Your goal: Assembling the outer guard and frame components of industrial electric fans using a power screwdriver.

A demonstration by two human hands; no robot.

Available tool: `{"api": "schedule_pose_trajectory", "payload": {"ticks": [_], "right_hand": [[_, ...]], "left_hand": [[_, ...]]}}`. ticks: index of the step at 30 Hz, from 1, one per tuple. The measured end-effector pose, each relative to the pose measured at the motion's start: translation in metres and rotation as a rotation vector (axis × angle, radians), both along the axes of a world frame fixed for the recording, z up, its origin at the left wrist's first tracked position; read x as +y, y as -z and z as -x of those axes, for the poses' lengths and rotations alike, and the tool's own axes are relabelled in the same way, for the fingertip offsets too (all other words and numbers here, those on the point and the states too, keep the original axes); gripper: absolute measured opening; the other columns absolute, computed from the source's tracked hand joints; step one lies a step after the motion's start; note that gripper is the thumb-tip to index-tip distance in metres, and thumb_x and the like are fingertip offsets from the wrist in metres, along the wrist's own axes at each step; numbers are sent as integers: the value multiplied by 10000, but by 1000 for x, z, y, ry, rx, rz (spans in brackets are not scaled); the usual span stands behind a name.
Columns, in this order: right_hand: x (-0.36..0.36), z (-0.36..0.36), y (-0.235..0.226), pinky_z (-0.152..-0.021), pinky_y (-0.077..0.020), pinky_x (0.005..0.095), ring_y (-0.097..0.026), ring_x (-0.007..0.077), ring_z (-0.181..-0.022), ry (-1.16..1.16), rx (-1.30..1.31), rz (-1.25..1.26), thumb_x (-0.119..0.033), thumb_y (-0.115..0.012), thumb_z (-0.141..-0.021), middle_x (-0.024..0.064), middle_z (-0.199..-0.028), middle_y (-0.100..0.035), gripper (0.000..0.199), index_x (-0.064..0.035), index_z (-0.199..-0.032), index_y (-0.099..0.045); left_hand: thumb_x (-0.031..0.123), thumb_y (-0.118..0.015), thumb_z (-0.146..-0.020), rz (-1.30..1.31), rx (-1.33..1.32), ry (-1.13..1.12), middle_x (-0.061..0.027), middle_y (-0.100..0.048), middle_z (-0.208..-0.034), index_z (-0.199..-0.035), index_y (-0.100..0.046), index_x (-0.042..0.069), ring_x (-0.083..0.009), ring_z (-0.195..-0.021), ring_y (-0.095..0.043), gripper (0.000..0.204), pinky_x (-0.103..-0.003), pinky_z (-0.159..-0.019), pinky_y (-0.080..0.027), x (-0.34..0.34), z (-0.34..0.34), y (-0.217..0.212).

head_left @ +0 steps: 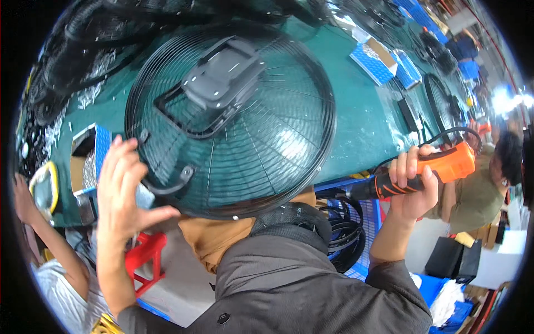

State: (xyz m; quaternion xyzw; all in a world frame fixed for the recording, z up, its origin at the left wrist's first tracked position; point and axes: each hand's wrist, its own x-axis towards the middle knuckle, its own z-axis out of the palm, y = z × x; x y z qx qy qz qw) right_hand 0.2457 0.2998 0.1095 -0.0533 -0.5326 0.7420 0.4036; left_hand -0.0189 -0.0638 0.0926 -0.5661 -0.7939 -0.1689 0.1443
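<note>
At a green-topped workbench (361, 122), the person's left hand (123, 192) is spread open, fingers apart, its fingertips at the left rim of a round black wire fan guard (261, 150), gripping nothing; the right hand (413, 186) is raised to the right of the guard, fist clamped around the black grip of an orange and black power screwdriver (428, 170), whose black cable (445, 135) loops up behind it; the guard lies tilted over the near edge of the bench, its lower rim above the person's ochre collar, a dark grey motor mount (222, 78) with a black rectangular bracket sitting at its hub and a curved black handle (172, 182) on its lower left, just beside the left hand; beneath the guard's right side a blue crate (371, 214) holds coiled black rings (345, 228); left of the open hand stands a small blue and white box (89, 161), and below it a red plastic stool (146, 259); farther back on the bench lie more blue cartons (378, 61) and stacked black fan guards (83, 50); a co-worker's arm (47, 234) shows at the lower left, and another person in an olive shirt (473, 200) is seated at the far right.
</note>
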Motion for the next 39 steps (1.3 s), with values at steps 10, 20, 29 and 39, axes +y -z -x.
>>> {"api": "schedule_pose_trajectory", "payload": {"ticks": [10,20,29,39], "right_hand": [[1,42,12,-654,-461,351,-539,189,-665,421,56,-256,-36,-530,-912,105,-794,-533,270,36,-1169,-492],[-6,63,25,-611,-478,314,-550,177,-624,482,-14,-368,15,-562,-852,124,-764,-552,336,110,-1156,-453],[-21,66,29,-624,-441,296,-502,162,-641,386,-20,-500,25,-551,-856,93,-749,-509,359,35,-1208,-480],[-20,66,31,-573,-415,262,-483,153,-647,347,-10,-527,-11,-560,-885,90,-783,-502,360,40,-1225,-453]], "left_hand": [[519,-805,-711,-367,138,-211,-109,-441,-1049,-1186,-534,100,-282,-968,-463,689,-535,-930,-440,94,-150,64],[24,-640,-884,-368,19,-710,-127,-635,-1086,-1153,-611,-23,-235,-950,-605,274,-334,-836,-482,-43,-36,19],[136,-686,-725,381,-362,-757,-193,-703,-903,-977,-713,13,-351,-875,-682,282,-404,-785,-523,-88,80,-10],[163,-685,-730,275,-404,-894,-114,-708,-817,-827,-729,96,-293,-805,-686,126,-392,-739,-532,-96,80,-7]]}}
